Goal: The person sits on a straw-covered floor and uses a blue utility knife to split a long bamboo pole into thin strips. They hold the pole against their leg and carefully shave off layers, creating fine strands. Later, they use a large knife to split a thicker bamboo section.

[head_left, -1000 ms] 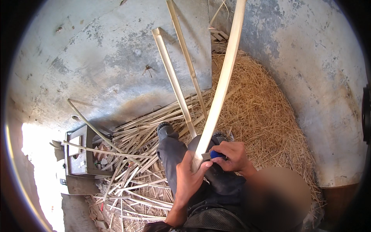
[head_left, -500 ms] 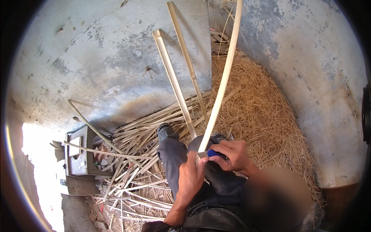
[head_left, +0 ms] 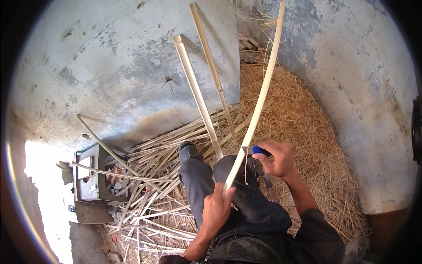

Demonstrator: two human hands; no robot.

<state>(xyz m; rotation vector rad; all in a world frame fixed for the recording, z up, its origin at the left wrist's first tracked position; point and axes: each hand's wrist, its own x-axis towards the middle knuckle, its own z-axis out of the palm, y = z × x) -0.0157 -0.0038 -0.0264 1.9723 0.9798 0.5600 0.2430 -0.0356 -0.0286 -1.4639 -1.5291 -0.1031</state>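
The right grip point(head_left: 278, 159) has moved up the strip point(head_left: 264, 88).

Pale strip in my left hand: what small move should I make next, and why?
Probably push the blue-handled knife in your right hand up along the pale strip, away from your left hand: the knife's blade appears to rest against the strip, a thin sliver hangs beside it, and your left hand holds the strip's lower part.

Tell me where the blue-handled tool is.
In the head view, the blue-handled tool is right of centre, gripped in the right hand, its blade at the pale strip.
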